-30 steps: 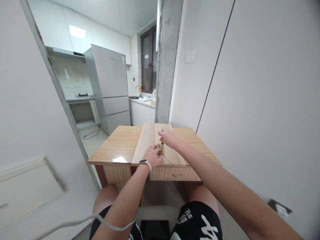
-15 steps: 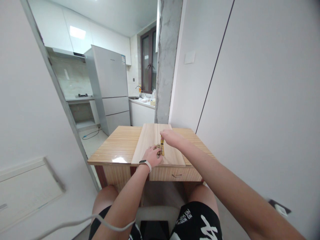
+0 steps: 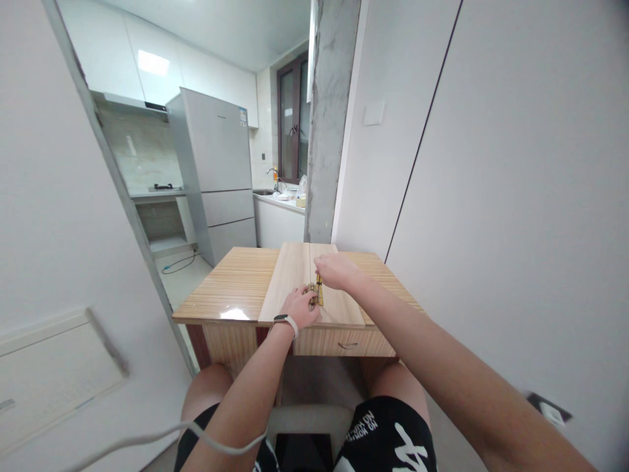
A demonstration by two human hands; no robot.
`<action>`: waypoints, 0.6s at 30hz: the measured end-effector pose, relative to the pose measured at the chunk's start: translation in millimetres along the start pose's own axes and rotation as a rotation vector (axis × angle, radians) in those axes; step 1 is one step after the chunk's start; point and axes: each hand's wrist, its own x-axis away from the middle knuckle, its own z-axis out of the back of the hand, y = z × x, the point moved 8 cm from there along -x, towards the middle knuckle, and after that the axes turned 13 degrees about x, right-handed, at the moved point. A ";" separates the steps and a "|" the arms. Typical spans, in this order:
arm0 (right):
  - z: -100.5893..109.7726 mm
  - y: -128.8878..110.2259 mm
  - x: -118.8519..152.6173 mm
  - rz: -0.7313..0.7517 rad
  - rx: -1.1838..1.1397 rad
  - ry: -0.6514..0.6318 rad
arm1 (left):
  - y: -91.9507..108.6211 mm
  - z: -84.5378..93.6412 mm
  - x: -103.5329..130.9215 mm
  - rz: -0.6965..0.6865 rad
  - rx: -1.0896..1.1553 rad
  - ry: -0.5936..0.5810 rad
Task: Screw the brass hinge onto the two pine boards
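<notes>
Near the front edge of the table (image 3: pixel 230 285), at its middle, two pale wooden boards (image 3: pixel 295 288) lie flat side by side, their long seam running from the front edge towards the back edge. Across that seam sits a small brass-coloured hinge (image 3: pixel 311 293), metallic and slightly shiny, too small to make out in detail. Just beside it stands a screwdriver (image 3: pixel 319 292) with a yellow and black shaft, upright with its tip down on the right board.

Fingers of the left hand (image 3: pixel 301 307) are curled down onto the hinge, pressing it against the boards; a white-banded watch (image 3: pixel 285 320) circles that wrist. Above, the right hand (image 3: pixel 334 271) is closed in a fist around the top of the screwdriver, hiding its handle.

Board wood is light, smooth and matt with faint grain, while the table is a darker striped veneer with a glossy top that catches a light patch at its front left corner. A drawer (image 3: pixel 344 342) with a small metal pull sits under the front edge.

Beyond the back edge rises a rough grey concrete pillar (image 3: pixel 328 118), with a tall grey fridge (image 3: pixel 216 174) to its left. A white cable (image 3: pixel 162 438) crosses the left forearm, and black printed shorts (image 3: pixel 393 436) cover the person's lap below the table
</notes>
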 end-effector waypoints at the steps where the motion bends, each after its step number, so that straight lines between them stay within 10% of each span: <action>1: -0.2 0.3 -0.5 -0.005 -0.003 -0.006 | 0.1 0.0 -0.1 0.004 -0.002 -0.003; 18: -4.4 3.6 -4.3 -0.160 -0.034 -0.068 | -0.3 0.4 -0.4 -0.004 -0.006 0.013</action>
